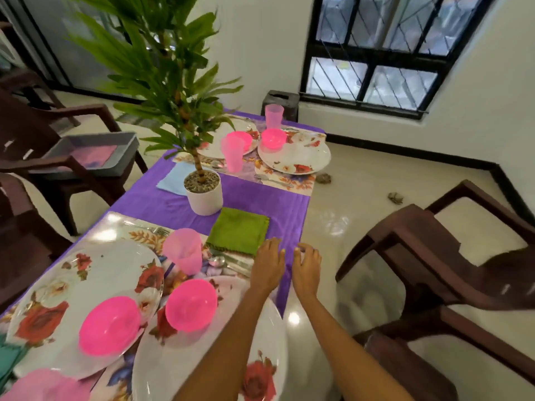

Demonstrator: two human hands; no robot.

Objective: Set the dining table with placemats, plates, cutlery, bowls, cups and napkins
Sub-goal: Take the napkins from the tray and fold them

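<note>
A green napkin [238, 234] lies folded on the purple tablecloth [254, 199], just beyond a floral placemat [142, 237]. My left hand [267, 263] hovers open right beside the napkin's near right corner, holding nothing. My right hand [307, 266] is next to it at the table edge, fingers loosely curled and empty. Two floral plates [86, 285] [260, 357] each carry a pink bowl [108, 325] [191, 305]. A pink cup [183, 250] stands behind them, with cutlery [228, 260] beside it.
A potted plant [202, 186] stands mid-table beside a blue napkin [173, 178]. Two further place settings with plates [295, 159], pink bowls [273, 138] and pink cups [233, 153] fill the far end. Brown chairs [434, 256] flank the table; the left one holds a grey tray [86, 151].
</note>
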